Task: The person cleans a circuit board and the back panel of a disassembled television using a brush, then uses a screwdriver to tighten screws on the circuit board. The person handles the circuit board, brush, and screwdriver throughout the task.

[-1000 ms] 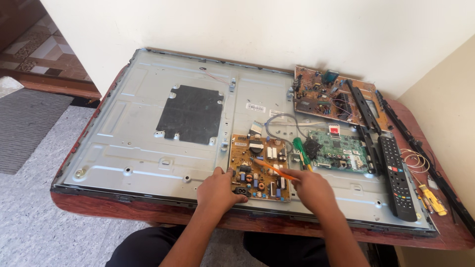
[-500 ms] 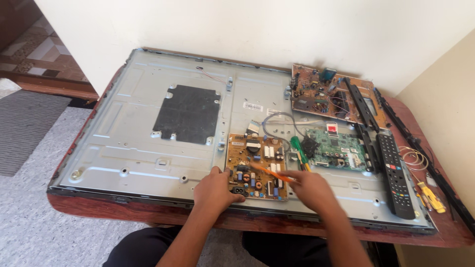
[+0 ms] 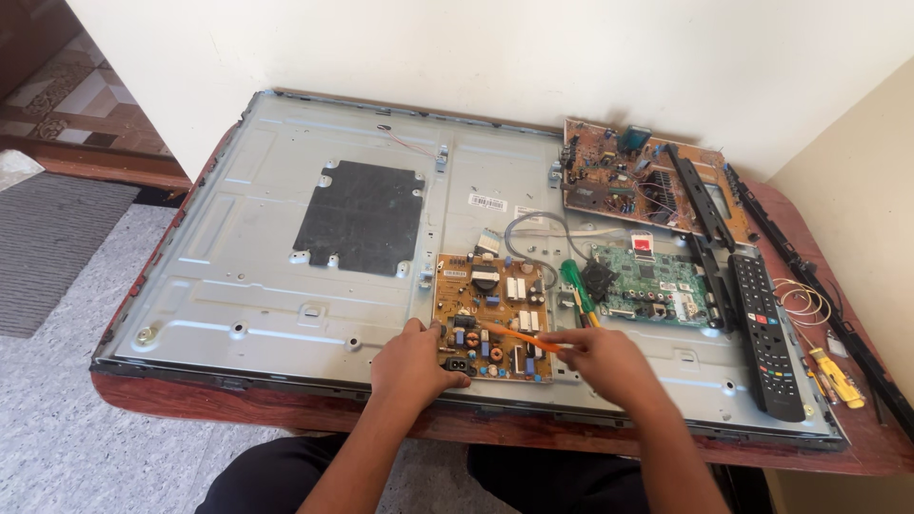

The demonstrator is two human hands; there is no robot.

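The right hand [image 3: 609, 366] pinches a thin orange tool [image 3: 519, 335] between thumb and fingers; its tip lies over the middle of the power board [image 3: 490, 314]. The left hand [image 3: 411, 362] rests at the near left corner of this board, fingers curled and pressed on its edge beside the black socket [image 3: 457, 363], so it holds nothing but steadies the board.

The power board lies flat on the grey metal back of the TV [image 3: 267, 276], near its front edge, between the two hands. The back cover is already off and the inside is open. This board is in its place on the metal back; I cannot tell whether its screws are in or out. The work on it looks to me not finished, because the tool is over its parts.

I count three circuit boards: the power board, a green board [image 3: 652, 286] just right of it, and a brown board [image 3: 614, 176] near the wall. There is one green screwdriver [image 3: 576, 286] between the first two boards, one yellow screwdriver [image 3: 836, 376] at the right table edge, one remote [image 3: 766, 333], one black pad [image 3: 360, 217], and one coil of thin wire [image 3: 800, 300].
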